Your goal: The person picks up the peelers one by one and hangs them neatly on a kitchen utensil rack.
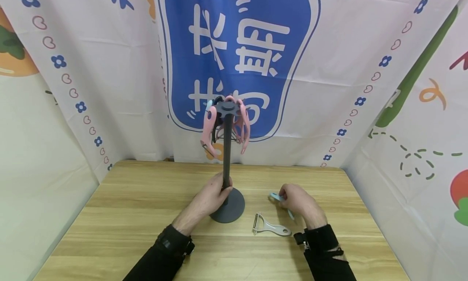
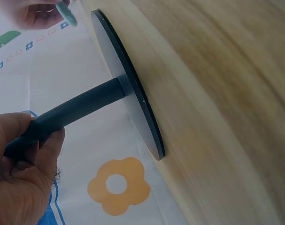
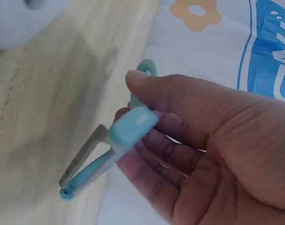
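My left hand (image 1: 207, 197) grips the dark post (image 1: 227, 151) of an upright rack, low down above its round base (image 1: 234, 210). The left wrist view shows thumb and fingers wrapped round this post. Pink peelers (image 1: 209, 126) hang from the rack's top, along with a black one and a light blue one partly hidden behind. Right of the base, my right hand (image 1: 300, 200) pinches a light blue peeler (image 3: 133, 125) close over the table. Its metal blade and looped handle end show in the right wrist view. A pale grey peeler (image 1: 273, 228) lies flat nearby.
The wooden table (image 1: 146, 220) runs back to a white printed cloth (image 1: 124, 90) with a large blue panel. More cloth hangs along the left and right sides. The rack's hanging peelers stand out in front of the back cloth.
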The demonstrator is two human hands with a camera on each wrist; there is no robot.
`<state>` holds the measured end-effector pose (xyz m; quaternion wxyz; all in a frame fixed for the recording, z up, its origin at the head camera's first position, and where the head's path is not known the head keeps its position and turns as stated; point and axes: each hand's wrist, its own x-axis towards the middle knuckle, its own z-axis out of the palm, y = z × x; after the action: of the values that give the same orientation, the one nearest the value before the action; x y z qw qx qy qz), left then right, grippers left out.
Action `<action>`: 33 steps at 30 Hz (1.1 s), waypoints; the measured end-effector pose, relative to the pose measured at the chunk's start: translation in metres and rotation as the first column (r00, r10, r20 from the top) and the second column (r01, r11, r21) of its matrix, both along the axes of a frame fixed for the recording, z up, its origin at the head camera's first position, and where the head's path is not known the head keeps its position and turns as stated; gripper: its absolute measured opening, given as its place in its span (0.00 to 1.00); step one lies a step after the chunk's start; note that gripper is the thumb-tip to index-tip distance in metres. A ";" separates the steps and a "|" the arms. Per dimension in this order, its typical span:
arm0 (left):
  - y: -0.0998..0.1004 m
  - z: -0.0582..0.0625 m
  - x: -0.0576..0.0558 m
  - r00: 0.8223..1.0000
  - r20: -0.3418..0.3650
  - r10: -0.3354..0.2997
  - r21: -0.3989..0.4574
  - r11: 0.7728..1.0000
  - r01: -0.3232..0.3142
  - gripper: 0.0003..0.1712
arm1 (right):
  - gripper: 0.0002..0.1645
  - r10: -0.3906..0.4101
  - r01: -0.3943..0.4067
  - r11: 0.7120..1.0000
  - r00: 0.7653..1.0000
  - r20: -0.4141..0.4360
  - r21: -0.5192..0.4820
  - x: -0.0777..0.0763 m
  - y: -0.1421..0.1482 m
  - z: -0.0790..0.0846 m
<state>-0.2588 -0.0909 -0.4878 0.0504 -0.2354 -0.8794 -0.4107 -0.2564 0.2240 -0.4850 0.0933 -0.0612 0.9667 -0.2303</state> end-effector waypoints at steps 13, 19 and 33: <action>0.001 0.001 -0.001 1.000 0.001 0.014 -0.006 1.000 -0.014 0.06 | 0.18 0.012 -0.017 0.999 0.991 -0.130 -0.034 0.001 -0.005 0.021; 0.000 0.000 -0.001 1.000 -0.002 0.013 -0.011 1.000 -0.013 0.06 | 0.21 -0.003 -0.012 0.996 0.984 -0.177 -0.086 0.002 -0.007 0.030; 0.000 -0.001 -0.001 1.000 -0.002 0.011 -0.022 1.000 -0.011 0.06 | 0.23 -0.077 0.010 0.984 0.923 -0.377 -0.176 0.009 -0.016 0.047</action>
<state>-0.2598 -0.0911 -0.4890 0.0510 -0.2315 -0.8851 -0.4005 -0.2475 0.2081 -0.4385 -0.1078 -0.0913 0.9441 -0.2979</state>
